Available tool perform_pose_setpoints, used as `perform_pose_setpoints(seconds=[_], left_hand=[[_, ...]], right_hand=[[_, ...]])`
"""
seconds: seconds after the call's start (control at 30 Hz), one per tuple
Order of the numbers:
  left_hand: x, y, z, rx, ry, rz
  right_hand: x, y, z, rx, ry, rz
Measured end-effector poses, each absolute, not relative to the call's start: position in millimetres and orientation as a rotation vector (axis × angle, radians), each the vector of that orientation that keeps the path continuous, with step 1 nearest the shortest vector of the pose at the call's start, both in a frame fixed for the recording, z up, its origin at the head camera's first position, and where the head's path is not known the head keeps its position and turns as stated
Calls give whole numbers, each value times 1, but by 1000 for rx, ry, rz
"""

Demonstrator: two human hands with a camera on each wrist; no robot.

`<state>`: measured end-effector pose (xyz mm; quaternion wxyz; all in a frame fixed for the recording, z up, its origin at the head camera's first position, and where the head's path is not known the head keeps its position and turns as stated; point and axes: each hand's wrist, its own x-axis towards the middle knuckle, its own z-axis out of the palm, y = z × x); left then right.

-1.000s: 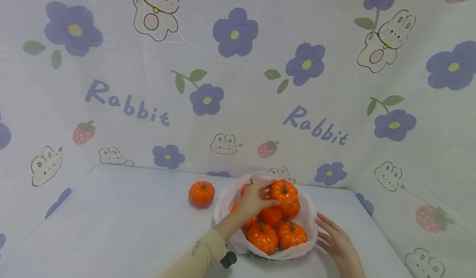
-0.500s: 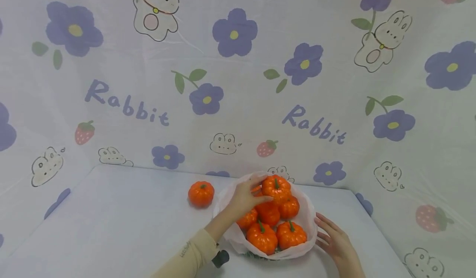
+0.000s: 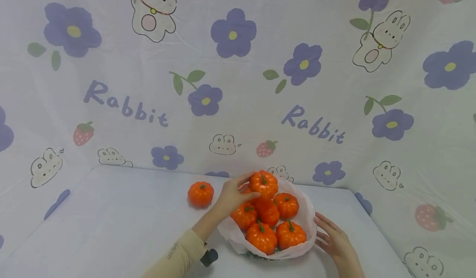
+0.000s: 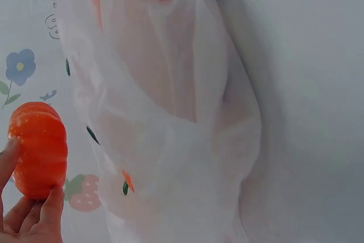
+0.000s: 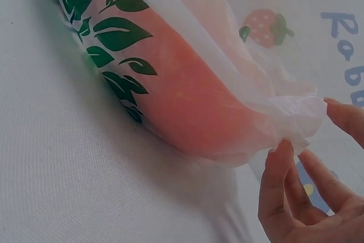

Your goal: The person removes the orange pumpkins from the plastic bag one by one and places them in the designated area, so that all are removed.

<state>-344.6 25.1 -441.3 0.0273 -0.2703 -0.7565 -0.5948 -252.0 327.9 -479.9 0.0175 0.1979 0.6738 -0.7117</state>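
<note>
My left hand [image 3: 229, 197] grips a small orange toy pumpkin [image 3: 263, 184] with a green stem, held up over the back of a white plastic bag [image 3: 306, 212]. In the left wrist view this pumpkin [image 4: 40, 151] is between thumb and fingers, beside the bag's side. Several more orange pumpkins [image 3: 262, 238] lie inside the wide mouth of the bag. At the bag's right rim, my right hand [image 3: 337, 243] has the thin plastic edge between thumb and fingertips, as the right wrist view of the hand [image 5: 310, 186] shows. Green leaf prints [image 5: 122, 32] mark the bag's lower part.
One more pumpkin [image 3: 201, 194] sits on the white table [image 3: 122, 216], left of the bag. Behind the table hangs a cloth backdrop [image 3: 238, 104] printed with rabbits and flowers. A small black object [image 3: 209, 257] shows at the left sleeve.
My left hand has moved left with its pumpkin, from the back right of the bag to its back left, uncovering another pumpkin in the bag. The right hand stays at the rim.
</note>
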Motion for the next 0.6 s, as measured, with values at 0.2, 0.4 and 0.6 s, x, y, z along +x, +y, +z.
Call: perform_pose_setpoints(seconds=[0.2,0.4,0.6], left_hand=[[-343,12,-439,-819,-2268,-1926],[-345,-1,-439,-745,-2282,-1922],[-348,-15,-441,-710,-2257,-1923]], right_hand=[[-252,327,-479,624,2103,-2208],[-252,326,-480,631,2114,-2203],[-253,328,-481,608,2125,-2208]])
